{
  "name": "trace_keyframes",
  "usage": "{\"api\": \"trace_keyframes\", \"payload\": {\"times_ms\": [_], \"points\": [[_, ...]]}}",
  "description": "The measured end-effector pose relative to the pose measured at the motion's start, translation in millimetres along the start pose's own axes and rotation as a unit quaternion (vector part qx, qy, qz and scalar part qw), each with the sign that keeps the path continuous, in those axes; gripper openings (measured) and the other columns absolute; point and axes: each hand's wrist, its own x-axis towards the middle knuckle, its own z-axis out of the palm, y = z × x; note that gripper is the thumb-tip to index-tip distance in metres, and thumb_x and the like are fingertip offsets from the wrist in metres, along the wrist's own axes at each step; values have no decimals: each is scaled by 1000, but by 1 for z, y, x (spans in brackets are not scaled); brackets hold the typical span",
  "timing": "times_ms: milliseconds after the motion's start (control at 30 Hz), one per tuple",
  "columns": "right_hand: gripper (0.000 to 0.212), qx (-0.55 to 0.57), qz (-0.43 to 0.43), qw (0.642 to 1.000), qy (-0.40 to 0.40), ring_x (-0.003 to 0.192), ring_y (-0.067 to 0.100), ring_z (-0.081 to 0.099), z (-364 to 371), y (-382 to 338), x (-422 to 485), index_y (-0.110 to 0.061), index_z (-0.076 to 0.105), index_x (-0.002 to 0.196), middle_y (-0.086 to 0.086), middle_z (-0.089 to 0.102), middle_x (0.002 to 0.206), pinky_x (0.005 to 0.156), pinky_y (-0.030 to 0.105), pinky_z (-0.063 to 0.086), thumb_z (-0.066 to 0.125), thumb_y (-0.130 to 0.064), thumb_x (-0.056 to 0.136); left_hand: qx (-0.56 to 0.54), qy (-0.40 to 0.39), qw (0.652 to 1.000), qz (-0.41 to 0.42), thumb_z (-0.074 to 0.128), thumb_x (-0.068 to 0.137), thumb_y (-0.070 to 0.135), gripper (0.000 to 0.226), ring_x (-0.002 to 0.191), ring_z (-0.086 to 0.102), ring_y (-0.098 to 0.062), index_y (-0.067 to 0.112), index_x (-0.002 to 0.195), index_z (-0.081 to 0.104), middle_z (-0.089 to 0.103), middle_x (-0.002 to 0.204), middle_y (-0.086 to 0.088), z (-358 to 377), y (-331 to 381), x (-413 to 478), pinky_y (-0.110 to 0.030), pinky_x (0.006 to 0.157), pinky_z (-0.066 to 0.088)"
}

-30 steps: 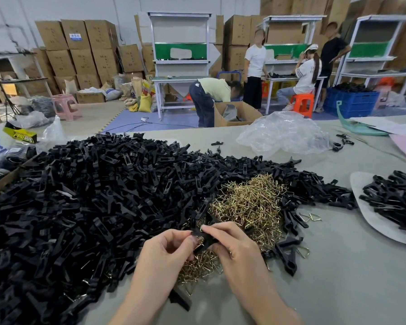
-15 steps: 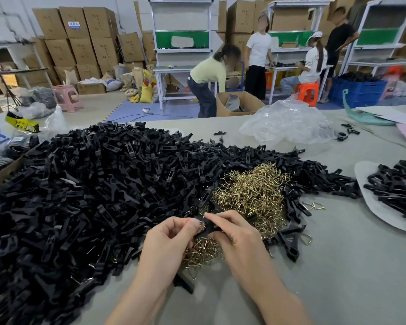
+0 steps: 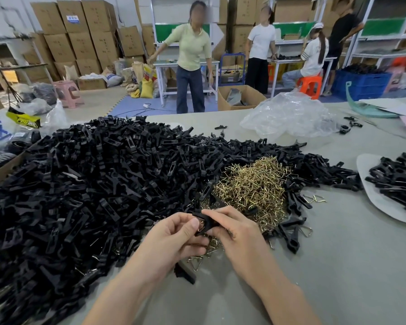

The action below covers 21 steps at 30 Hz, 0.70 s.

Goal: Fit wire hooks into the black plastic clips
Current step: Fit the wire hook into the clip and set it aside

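A black plastic clip (image 3: 203, 221) is held between both hands just above the near edge of the piles. My left hand (image 3: 174, 235) pinches its left side with curled fingers, and a brass wire hook (image 3: 200, 227) shows at my left thumb against the clip. My right hand (image 3: 237, 233) grips the clip's right side. A huge heap of loose black clips (image 3: 92, 184) covers the left of the grey table (image 3: 338, 266). A mound of brass wire hooks (image 3: 253, 186) lies just beyond my right hand.
A white board (image 3: 373, 198) at the right carries a pile of black clips (image 3: 399, 179). A crumpled clear plastic bag (image 3: 288, 113) lies at the back. A cardboard box (image 3: 0, 172) sits at the left edge. A person in a green top (image 3: 190, 55) stands beyond the table.
Both hands stay at the same spot working the clip, with the hook now at my left thumb. The person in green has straightened up from the box. The view has tilted upward.
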Motion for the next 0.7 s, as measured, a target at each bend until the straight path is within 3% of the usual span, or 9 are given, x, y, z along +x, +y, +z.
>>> {"api": "trace_keyframes", "payload": {"times_ms": [100,233,400,600,700], "points": [[46,27,6,1000,-10,94,-4,68,0,0,-1,-28,67,130,-25,61,114,85,8,45,62,1,94,10,-37,999,9,66,82,22,39,73,69,-29,15,120,65,68,84,-6,-1,1,-2,-31,62,58],[49,83,71,994,-17,99,-6,68,-1,-3,1,-49,59,112,-29,71,104,88,6,43,70,-7,90,39,-90,995,-5,59,91,25,30,67,63,-27,20,118,69,64,83,-14,-6,6,-5,-34,60,57],[31,118,87,989,-9,92,-1,71,-2,-2,0,-36,60,88,-22,76,94,82,10,48,72,-7,89,-7,-153,988,-28,51,98,25,31,70,62,-21,18,124,66,64,86,-16,-9,8,-7,-32,58,56],[25,144,74,987,-5,90,2,73,-3,-3,-2,-23,62,81,-22,76,100,80,12,51,72,-2,89,-26,-142,989,-27,54,93,24,29,62,57,-14,17,115,71,62,78,-9,-8,6,-6,-24,53,51],[30,148,77,986,-10,93,5,73,-3,-4,-1,-29,60,80,-13,78,96,84,21,55,72,-4,90,-25,-133,990,-27,54,90,23,27,57,53,-11,16,109,73,60,72,-7,-6,5,-6,-22,50,47]]}}
